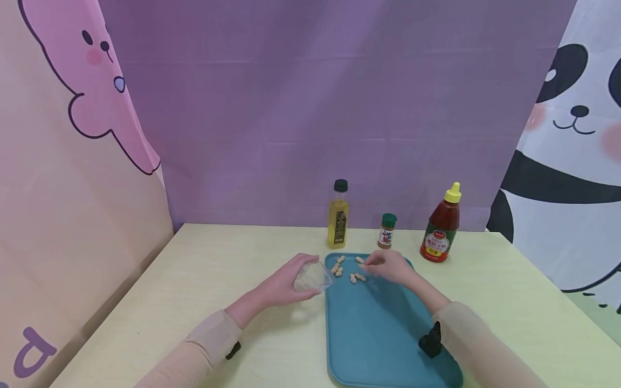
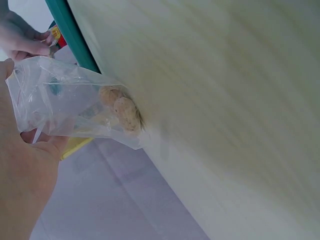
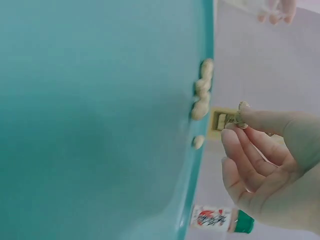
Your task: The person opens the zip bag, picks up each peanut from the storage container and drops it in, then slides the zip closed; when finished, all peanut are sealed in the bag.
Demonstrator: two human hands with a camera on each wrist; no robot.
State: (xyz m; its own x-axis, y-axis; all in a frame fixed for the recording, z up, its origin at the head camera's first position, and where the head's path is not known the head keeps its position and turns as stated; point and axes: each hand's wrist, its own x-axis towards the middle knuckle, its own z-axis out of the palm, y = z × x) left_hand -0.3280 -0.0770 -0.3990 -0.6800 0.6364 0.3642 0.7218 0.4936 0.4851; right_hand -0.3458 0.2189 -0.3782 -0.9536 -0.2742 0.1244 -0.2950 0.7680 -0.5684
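A clear plastic bag (image 1: 312, 276), its mouth spread by the fingers and thumb, is held in my left hand (image 1: 286, 280) beside the tray's left edge. A couple of peanuts (image 2: 126, 112) lie at the bottom of the bag in the left wrist view. Over the far part of the blue-green tray (image 1: 373, 345), my right hand (image 1: 390, 267) pinches a peanut (image 3: 241, 116) between thumb and fingertips. Several unshelled peanuts (image 1: 337, 268) lie near the tray's far left corner, with others (image 1: 358, 277) close to my right fingertips.
Behind the tray stand a bottle of yellow oil (image 1: 338, 218) with a black cap and a small green-capped jar (image 1: 386, 233). A red sauce bottle (image 1: 440, 231) with a yellow nozzle is at the far right. The pale tabletop (image 1: 160, 302) ends at a purple curtain (image 1: 252, 134).
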